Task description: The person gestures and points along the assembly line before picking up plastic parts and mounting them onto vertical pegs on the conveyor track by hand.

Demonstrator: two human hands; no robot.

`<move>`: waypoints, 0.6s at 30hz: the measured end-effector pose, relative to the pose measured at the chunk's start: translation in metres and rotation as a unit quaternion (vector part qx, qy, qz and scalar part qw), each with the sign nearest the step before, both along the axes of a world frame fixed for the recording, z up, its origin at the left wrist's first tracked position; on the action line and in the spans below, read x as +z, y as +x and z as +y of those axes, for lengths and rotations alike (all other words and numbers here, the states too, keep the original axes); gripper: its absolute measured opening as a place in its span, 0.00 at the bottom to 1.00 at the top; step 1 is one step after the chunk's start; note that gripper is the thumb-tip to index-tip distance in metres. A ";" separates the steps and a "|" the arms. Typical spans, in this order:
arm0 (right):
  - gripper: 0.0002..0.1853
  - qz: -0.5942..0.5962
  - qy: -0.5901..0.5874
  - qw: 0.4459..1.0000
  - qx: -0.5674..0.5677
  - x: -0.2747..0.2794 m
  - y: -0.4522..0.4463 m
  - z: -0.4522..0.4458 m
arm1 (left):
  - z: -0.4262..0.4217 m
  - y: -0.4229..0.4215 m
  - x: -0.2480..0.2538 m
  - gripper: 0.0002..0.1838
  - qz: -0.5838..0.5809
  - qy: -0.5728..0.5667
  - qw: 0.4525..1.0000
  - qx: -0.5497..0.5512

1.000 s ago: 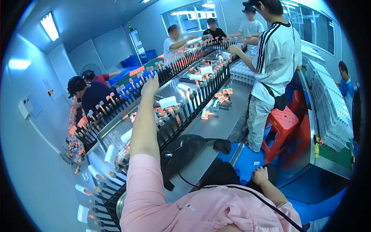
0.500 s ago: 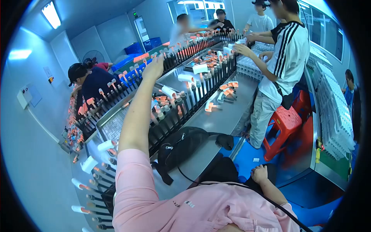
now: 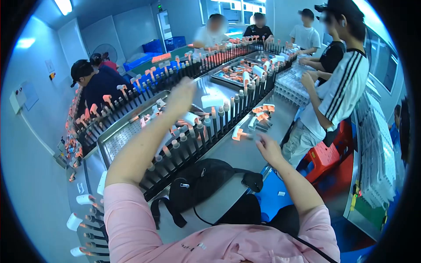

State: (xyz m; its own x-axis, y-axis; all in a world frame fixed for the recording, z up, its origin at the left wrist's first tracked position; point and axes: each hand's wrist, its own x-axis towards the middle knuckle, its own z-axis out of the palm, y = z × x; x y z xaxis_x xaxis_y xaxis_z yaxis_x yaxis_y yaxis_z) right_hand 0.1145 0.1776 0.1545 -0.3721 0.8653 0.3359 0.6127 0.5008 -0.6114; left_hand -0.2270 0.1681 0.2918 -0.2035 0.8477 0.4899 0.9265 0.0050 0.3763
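Observation:
My left hand (image 3: 184, 94) is raised over the metal tray area between two rows of upright dark posts. Motion smears its fingers, so I cannot make out their grip. Lower right, my right hand (image 3: 268, 148) hovers at the bench edge, fingers slightly apart and nothing visible in them. Just left of it lies an orange-and-white plastic part (image 3: 239, 133) with a dark end. More such parts (image 3: 262, 115) lie in a small heap behind. White-headed pieces (image 3: 212, 101) sit on some posts (image 3: 222, 116) of the near row.
A black bag (image 3: 204, 175) lies on the metal bench (image 3: 228, 151) before me. Trays (image 3: 228, 79) hold many orange parts. A person in a striped white shirt (image 3: 346, 87) stands right, beside a red stool (image 3: 322, 155) and stacked white trays (image 3: 375, 144). Other people work around the line.
My right hand has risen from my lap to beside the loose parts on the bench. My left hand has come back lower and nearer, away from the far row of posts.

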 end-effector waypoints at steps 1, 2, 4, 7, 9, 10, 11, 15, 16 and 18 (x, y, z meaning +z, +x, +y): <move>0.19 0.023 0.013 1.000 0.011 0.000 -0.021 0.021 | -0.007 0.007 -0.016 0.29 -0.002 -0.077 0.997 0.021; 0.21 0.046 0.026 0.998 0.022 0.000 -0.041 0.041 | -0.013 0.009 -0.027 0.31 -0.005 -0.154 0.987 0.042; 0.22 0.040 -0.006 0.999 0.018 0.028 -0.078 0.050 | -0.039 0.007 -0.015 0.32 0.019 -0.172 0.985 -0.017; 0.22 0.002 0.035 0.999 -0.022 0.036 -0.125 0.080 | -0.050 -0.003 -0.005 0.31 -0.006 -0.174 0.984 -0.044; 0.19 0.016 0.075 0.997 0.001 0.034 -0.150 0.090 | -0.054 -0.009 -0.006 0.31 0.032 -0.097 0.993 -0.051; 0.17 0.001 0.084 0.996 0.022 0.032 -0.161 0.092 | -0.054 -0.010 -0.005 0.27 -0.015 -0.078 0.995 -0.067; 0.16 -0.019 0.077 0.996 0.031 0.029 -0.170 0.093 | -0.055 -0.011 -0.005 0.26 -0.012 -0.069 0.994 -0.084; 0.16 0.002 0.080 0.995 0.067 0.037 -0.187 0.080 | -0.070 -0.014 -0.007 0.24 -0.006 -0.062 0.990 -0.128; 0.16 0.044 0.059 0.994 0.075 0.053 -0.188 0.071 | -0.077 -0.013 -0.004 0.25 -0.021 -0.078 0.988 -0.128; 0.16 0.130 0.057 0.985 0.094 0.075 -0.183 0.052 | -0.089 -0.010 0.006 0.26 -0.049 -0.113 0.985 -0.123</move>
State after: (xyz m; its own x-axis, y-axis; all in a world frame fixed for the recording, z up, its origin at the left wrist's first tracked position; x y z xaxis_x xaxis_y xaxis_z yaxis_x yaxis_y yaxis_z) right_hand -0.0688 0.2300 0.2296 -0.4106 0.7406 0.5320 0.3319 0.6648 -0.6693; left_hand -0.2369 0.0791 0.2979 -0.0152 0.9624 0.2711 0.8696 -0.1211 0.4786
